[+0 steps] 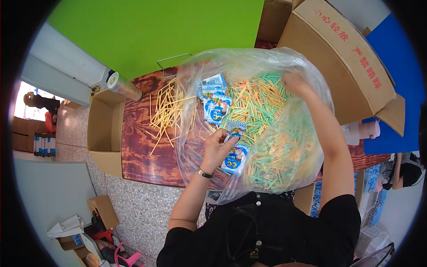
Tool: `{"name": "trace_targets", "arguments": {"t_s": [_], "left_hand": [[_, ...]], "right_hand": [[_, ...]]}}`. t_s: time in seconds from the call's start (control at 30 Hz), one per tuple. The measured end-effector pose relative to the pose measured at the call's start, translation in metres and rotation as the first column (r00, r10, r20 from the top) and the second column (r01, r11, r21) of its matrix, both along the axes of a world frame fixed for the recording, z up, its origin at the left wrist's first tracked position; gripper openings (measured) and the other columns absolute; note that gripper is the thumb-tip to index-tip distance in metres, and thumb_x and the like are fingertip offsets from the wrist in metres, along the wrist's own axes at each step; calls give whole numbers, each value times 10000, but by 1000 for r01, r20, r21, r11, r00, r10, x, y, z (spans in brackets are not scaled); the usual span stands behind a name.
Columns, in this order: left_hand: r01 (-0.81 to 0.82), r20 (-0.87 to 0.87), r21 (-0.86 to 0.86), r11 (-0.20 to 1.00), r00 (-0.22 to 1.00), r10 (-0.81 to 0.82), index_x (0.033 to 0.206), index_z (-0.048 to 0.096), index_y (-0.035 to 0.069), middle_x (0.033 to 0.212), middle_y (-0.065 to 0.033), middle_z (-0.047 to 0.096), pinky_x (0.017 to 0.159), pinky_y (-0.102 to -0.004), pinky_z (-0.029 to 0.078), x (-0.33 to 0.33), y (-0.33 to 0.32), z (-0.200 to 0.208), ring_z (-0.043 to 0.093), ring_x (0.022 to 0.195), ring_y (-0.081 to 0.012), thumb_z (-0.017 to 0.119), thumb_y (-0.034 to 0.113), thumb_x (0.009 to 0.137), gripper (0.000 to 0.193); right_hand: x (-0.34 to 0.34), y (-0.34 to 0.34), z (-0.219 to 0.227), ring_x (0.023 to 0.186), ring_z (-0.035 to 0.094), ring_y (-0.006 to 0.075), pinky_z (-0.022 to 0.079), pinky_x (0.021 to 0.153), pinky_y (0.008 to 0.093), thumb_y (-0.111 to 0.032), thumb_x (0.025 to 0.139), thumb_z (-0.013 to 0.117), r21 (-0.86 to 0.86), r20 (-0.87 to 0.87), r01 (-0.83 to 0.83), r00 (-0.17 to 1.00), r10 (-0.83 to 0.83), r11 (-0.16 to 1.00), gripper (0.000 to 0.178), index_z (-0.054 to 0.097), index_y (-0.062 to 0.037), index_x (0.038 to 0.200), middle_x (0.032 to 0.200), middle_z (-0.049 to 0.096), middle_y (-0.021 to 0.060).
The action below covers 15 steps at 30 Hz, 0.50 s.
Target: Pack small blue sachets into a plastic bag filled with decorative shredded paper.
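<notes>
A large clear plastic bag (pixel 311 73) lies open on the table, filled with thin green, orange and yellow sticks (pixel 260 100). My left hand (pixel 216 149) pinches a small blue-and-white packet (pixel 235 129) between thumb and fingers, over the bag's left part. Just below it is another blue-and-white packet (pixel 234 159). Several more packets (pixel 216 107) overlap beyond my left hand, beside the sticks. At the far right of the stick pile, my right hand (pixel 293 83) is closed, its fingers curled down at the sticks; what they hold is hidden.
Loose pale yellow sticks (pixel 165 111) are scattered on the dark red wood-patterned table (pixel 142 164). Left of it stands an open cardboard box (pixel 104 120) with a clear cylinder (pixel 124 86) above. A big cardboard carton (pixel 331 58) rises at the right. A green panel (pixel 151 31) closes off the far side.
</notes>
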<state>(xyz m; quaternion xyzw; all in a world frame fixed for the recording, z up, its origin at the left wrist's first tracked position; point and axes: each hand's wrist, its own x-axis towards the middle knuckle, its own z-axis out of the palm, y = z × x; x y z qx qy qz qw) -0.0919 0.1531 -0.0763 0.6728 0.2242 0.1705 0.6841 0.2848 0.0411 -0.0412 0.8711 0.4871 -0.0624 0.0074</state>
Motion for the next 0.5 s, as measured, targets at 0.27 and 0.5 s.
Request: {"name": "trace_targets", "arguments": {"t_s": [0.27, 0.5], "left_hand": [[-22, 39, -82, 996, 999, 26, 765, 540, 31, 657, 21, 565, 500, -213, 391, 10, -10, 0, 476, 591, -24, 733, 167, 845, 249], [-24, 7, 14, 1000, 1000, 24, 742, 529, 29, 626, 30, 498, 502, -239, 354, 7, -8, -6, 415, 576, -45, 749, 185, 827, 283]], "right_hand": [[20, -40, -38, 1048, 612, 342, 490, 875, 404, -167, 778, 647, 12, -161, 279, 948, -274, 960, 358, 632, -59, 1119, 1137, 635, 210], [-5, -49, -11, 1021, 617, 301, 483, 887, 369, -191, 745, 708, 9, -398, 198, 900, -179, 980, 467, 596, -51, 1177, 1099, 651, 197]]}}
